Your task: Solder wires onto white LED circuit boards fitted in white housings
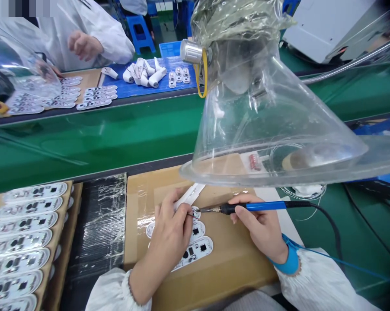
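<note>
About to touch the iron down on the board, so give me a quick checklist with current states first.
1. Soldering iron gripped in right hand: ok.
2. Tip at the top circuit board: ok.
3. Left hand holding the wire at the joint: ok.
4. Boards lying flat on the cardboard: ok.
5. Clear fume hood above the work: ok.
6. Tip hot: cannot tell.

White elastic-cuffed sleeves; a blue wrist strap [290, 259] with its cord.
</note>
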Demonstrator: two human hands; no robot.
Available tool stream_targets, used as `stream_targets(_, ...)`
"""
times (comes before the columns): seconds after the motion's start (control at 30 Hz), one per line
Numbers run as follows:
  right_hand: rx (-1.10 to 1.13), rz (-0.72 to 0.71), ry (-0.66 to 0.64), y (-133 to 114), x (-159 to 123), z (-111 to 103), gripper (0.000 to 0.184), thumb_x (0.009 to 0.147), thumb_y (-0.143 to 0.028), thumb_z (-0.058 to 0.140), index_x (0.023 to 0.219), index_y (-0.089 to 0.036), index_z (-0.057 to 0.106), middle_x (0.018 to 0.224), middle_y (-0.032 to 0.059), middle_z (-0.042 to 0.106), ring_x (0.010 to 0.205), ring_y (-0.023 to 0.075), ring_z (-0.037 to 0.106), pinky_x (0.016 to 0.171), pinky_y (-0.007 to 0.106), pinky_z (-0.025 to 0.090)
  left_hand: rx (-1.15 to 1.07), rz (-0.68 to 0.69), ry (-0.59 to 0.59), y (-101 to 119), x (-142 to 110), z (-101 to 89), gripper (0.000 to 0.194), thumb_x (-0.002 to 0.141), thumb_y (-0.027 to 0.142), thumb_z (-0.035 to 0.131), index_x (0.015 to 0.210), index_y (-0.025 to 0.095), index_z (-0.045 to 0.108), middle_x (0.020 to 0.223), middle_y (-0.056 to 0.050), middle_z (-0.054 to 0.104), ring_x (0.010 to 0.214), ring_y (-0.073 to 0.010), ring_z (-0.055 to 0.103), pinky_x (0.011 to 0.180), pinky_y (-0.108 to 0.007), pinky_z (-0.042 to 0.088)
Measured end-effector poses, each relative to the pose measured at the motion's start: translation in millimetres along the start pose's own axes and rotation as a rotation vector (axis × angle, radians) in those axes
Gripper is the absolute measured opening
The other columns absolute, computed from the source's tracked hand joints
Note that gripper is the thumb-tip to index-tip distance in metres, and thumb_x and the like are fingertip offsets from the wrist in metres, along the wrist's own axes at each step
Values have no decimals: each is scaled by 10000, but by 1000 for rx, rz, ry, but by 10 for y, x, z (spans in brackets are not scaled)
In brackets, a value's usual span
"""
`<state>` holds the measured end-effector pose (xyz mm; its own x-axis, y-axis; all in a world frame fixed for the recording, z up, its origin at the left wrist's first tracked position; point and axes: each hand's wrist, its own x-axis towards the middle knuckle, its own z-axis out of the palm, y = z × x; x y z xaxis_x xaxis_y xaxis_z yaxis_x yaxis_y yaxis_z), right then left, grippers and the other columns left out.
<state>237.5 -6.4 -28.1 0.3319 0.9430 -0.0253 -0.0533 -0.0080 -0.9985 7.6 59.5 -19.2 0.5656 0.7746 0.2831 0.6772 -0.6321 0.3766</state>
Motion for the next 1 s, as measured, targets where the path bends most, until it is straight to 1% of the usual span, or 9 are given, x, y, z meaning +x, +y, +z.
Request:
stream_targets(0.17,-4,-12,-6,7,1,-15,137,984,-383,774,976,-250,805,719,18,727,590,167,684,532,252,567,-4,9,12,4,7,4,171,1032,52,482,1007,214,531,1420,-178,512,1278,-324,582,942,-466,518)
stream_targets(0.27,5,-15,18,20,-3,-15,151,988,-397,773,976,-250,807,727,21,729,598,171,692,542,258,577,-2,16,11,7,3,4,177,1029,45,476,1006,215,521,1418,-178,507,1297,-329,569,944,-465,517)
stream_targets(0.37,13,-20,44,31,-9,-9,148,989,-399,776,982,-255,806,743,22,732,602,169,695,553,260,586,5,4,5,-2,-12,14,177,1025,45,477,1004,214,527,1417,-178,506,1271,-332,573,939,-472,515)
stream_targets(0.57,11,-20,26,33,-13,3,149,994,-394,772,998,-247,800,750,24,730,606,168,693,557,262,588,7,-4,-6,-17,-25,28,166,1031,54,488,1009,213,532,1426,-178,504,1266,-333,571,946,-472,508)
stream_targets(0.7,-8,-31,3,29,-10,-1,122,1002,-369,759,1009,-252,794,738,11,723,604,164,681,544,252,571,7,1,-3,-4,-19,23,181,1027,40,486,1006,217,518,1432,-181,507,1307,-331,562,956,-470,501)
stream_targets(0.9,-42,-79,-30,31,-21,-6,74,1009,-301,734,1044,-271,792,791,4,735,618,143,665,529,222,530,38,23,14,14,-4,28,188,1024,31,489,1015,218,507,1425,-188,529,1314,-334,569,939,-466,487)
stream_targets(1.0,-42,-85,-37,41,-26,-7,73,1010,-280,730,1048,-280,792,825,3,749,634,136,679,557,213,550,40,24,20,13,-3,34,183,1023,36,497,1016,218,510,1434,-189,524,1326,-340,565,952,-474,483)
